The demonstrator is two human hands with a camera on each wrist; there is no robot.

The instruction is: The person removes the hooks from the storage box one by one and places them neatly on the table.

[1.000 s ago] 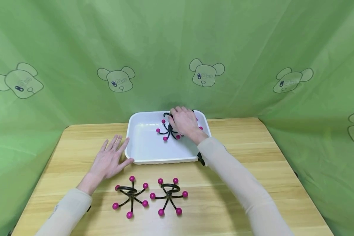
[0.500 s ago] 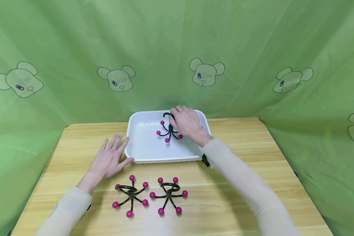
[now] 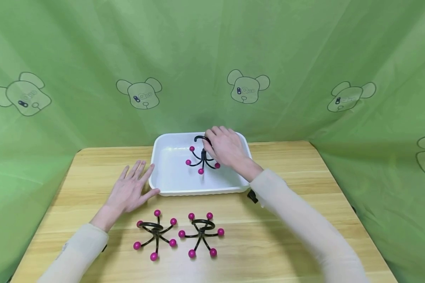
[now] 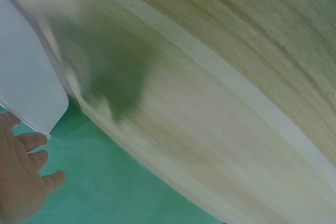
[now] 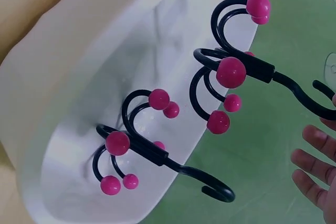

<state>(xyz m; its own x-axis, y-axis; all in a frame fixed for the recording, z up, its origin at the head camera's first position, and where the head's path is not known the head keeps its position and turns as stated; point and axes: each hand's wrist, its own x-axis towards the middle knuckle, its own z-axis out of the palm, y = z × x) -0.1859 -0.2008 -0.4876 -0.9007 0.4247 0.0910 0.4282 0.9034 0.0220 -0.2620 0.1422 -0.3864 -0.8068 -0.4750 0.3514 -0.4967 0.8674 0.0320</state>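
My right hand (image 3: 226, 146) pinches a black hanging hook (image 3: 203, 155) by its curved top, over the white tray (image 3: 170, 192). Pink balls tip the hook's curled arms. In the right wrist view, this held hook (image 5: 258, 68) hangs above a second, similar hook (image 5: 150, 151) that stands in the tray; in the head view, the hand hides that second one. My left hand (image 3: 128, 193) lies with fingers spread at the tray's left front corner, its thumb and forefinger right at the rim.
Two more such hooks, a left one (image 3: 156, 231) and a right one (image 3: 202, 232), stand on the wooden table (image 3: 290, 243) in front of the tray. A green curtain (image 3: 198, 47) with printed bear heads hangs close behind the tray and round the sides.
The held hook has come slightly down and towards the front of the tray, turning a little. Pink balls once visible right of my right hand are now hidden. My left hand stays put.
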